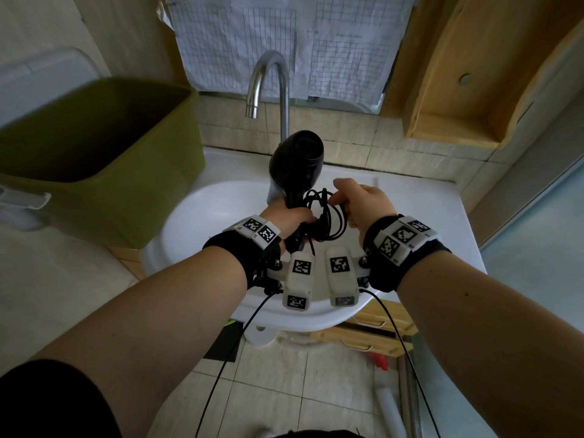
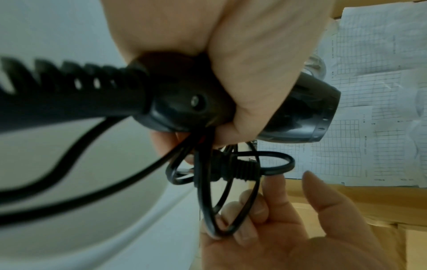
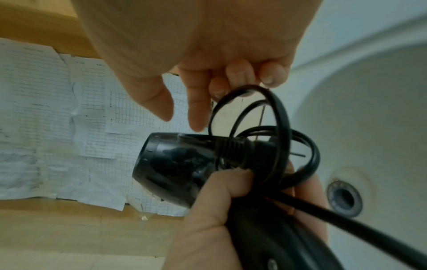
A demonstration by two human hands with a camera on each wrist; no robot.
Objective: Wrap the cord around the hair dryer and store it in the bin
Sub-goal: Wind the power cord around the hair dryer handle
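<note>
The right hand's fingers [image 2: 248, 210] curl round a few loose cord [image 1: 328, 216] loops just right of the hair dryer [image 1: 297, 159]. The left hand [image 1: 289, 221] grips the hair dryer's handle, upright above the sink [image 1: 208, 203]. Judged risk: the loops are slack, so they could spring off or snag before reaching the bin [image 1: 132, 197], left of the hair dryer.

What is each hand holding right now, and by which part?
The left hand grips the hair dryer by its handle. The right hand holds loops of the cord with curled fingers.
</note>
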